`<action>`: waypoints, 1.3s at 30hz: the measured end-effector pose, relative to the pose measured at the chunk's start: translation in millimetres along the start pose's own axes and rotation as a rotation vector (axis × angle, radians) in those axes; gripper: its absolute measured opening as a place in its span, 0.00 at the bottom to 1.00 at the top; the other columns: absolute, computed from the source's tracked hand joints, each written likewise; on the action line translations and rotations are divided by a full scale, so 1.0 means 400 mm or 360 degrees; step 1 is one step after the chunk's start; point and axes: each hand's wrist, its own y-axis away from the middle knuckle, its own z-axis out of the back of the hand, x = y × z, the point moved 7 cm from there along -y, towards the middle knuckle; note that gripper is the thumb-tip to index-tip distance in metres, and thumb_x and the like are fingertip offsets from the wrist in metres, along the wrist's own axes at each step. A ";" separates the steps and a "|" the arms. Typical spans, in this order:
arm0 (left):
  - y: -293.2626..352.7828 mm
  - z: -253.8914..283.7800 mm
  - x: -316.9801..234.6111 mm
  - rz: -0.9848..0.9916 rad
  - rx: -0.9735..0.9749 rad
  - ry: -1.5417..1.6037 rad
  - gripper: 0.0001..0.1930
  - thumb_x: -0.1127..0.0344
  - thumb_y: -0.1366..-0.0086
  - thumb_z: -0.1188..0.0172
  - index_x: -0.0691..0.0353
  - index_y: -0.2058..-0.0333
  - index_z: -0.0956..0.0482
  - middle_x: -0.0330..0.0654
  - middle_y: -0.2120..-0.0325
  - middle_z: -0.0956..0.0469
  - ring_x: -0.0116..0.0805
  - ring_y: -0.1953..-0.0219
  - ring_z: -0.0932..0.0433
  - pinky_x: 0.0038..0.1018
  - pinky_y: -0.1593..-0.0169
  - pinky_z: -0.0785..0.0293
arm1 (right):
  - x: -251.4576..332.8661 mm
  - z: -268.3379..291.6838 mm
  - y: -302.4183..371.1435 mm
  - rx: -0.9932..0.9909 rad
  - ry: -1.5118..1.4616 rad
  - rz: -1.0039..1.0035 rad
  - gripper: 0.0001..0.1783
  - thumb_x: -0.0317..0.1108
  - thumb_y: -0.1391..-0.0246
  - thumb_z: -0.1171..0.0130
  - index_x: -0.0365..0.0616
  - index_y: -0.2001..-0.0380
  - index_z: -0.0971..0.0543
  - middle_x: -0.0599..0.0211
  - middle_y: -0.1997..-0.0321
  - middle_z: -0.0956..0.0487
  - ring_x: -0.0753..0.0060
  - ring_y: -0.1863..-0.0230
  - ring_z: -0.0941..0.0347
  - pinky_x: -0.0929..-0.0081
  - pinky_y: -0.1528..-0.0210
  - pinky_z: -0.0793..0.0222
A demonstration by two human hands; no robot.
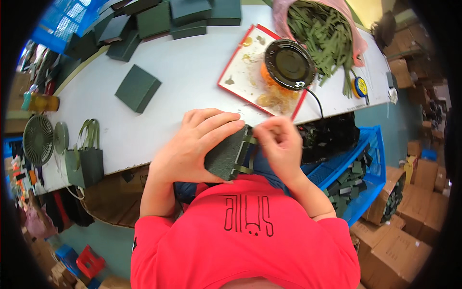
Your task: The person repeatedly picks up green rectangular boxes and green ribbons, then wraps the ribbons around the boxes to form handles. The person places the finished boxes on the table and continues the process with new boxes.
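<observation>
My left hand (195,144) is wrapped over a small dark green box (224,155), tilted at the front edge of the table just above my lap. Green ribbon (245,169) runs along the box's right side. At the upper right corner of that side, my right hand (280,144) is closed in a pinch on the ribbon; its fingertips partly hide the spot. Another dark green box (138,88) lies by itself on the white table. Beyond my right hand, a black-rimmed round pot (290,64) with an orange body stands on a red-edged white board (236,60) stained with amber residue.
Cut green ribbons (320,36) spill from a pink bag (357,41) at the back right, near a yellow-and-blue tape roll (359,87). Dark green boxes (154,20) are stacked far left. A small fan (38,139) and green bag (84,166) stand left. A blue crate (373,178) holds green pieces.
</observation>
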 end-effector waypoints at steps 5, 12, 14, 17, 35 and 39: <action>0.035 0.034 0.063 0.0464 -0.0232 -0.0312 0.45 0.56 0.61 0.20 0.53 0.40 0.26 0.51 0.42 0.32 0.54 0.40 0.34 0.46 0.36 0.39 | 0.020 0.130 -0.011 -0.0494 -0.0606 0.0422 0.05 0.28 0.31 0.45 0.41 0.57 0.30 0.62 0.69 0.19 0.89 0.82 0.40 0.89 0.80 0.46; 0.125 0.065 0.177 0.1119 -0.0312 -0.0607 0.34 0.60 0.45 0.29 0.56 0.39 0.27 0.56 0.42 0.33 0.55 0.40 0.35 0.42 0.37 0.37 | -0.029 0.385 -0.050 -0.0910 -0.0175 0.0230 0.20 0.40 0.29 0.46 0.39 0.74 0.23 0.80 0.84 0.35 0.90 0.82 0.45 0.83 0.81 0.53; 0.136 0.076 0.186 0.1080 -0.0385 -0.0516 0.28 0.59 0.37 0.35 0.59 0.39 0.27 0.55 0.48 0.29 0.55 0.45 0.31 0.41 0.39 0.34 | -0.052 0.483 -0.071 -0.1154 0.0263 0.0102 0.22 0.42 0.32 0.41 0.37 0.76 0.20 0.79 0.84 0.33 0.89 0.81 0.41 0.83 0.79 0.50; 0.176 0.088 0.242 0.1173 -0.0478 -0.0410 0.21 0.60 0.29 0.43 0.63 0.41 0.27 0.50 0.54 0.25 0.47 0.50 0.27 0.35 0.42 0.33 | -0.097 0.596 -0.093 -0.1349 0.0657 0.0304 0.10 0.33 0.40 0.34 0.35 0.63 0.16 0.72 0.73 0.22 0.85 0.74 0.32 0.82 0.69 0.34; 0.046 0.050 0.095 0.0592 -0.0133 -0.0591 0.19 0.74 0.57 0.29 0.61 0.66 0.27 0.53 0.30 0.42 0.59 0.27 0.49 0.52 0.27 0.56 | -0.071 0.713 -0.249 -0.1439 0.1877 0.0396 0.14 0.36 0.37 0.44 0.41 0.52 0.21 0.56 0.52 0.20 0.48 0.54 0.22 0.55 0.53 0.25; 0.058 0.039 0.130 0.0775 0.0002 -0.0726 0.41 0.70 0.60 0.24 0.55 0.42 0.28 0.51 0.30 0.43 0.54 0.29 0.45 0.48 0.29 0.52 | -0.093 0.708 -0.314 -0.1146 0.2221 0.0203 0.20 0.30 0.40 0.47 0.42 0.43 0.27 0.55 0.50 0.20 0.47 0.55 0.20 0.53 0.55 0.24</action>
